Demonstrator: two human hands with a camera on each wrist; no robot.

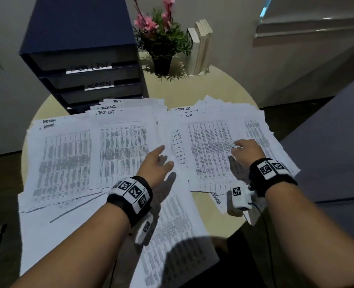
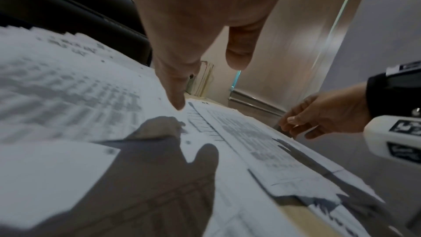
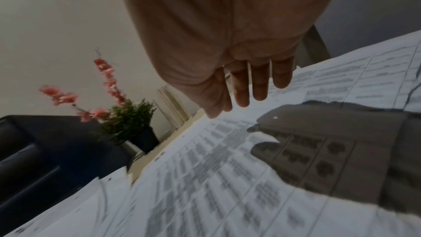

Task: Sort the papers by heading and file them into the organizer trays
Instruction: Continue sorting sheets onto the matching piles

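Person's left hand point(image 1: 156, 163) & right hand point(image 1: 247, 151) are hovering, fingers spread, gripping nothing, over papers point(image 1: 118, 142) fanned on table point(image 1: 215, 208) before organizer trays point(image 1: 89, 80). Best approach: checking each heading, lifting 1 sheet.

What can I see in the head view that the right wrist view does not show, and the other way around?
Only the head view shows the handwritten headings, such as H.R., the organizer labels, the left hand and both wristbands. Only the right wrist view shows the underside of the right hand, with straight fingers above the sheets. Both show the papers, plant, books and organizer.
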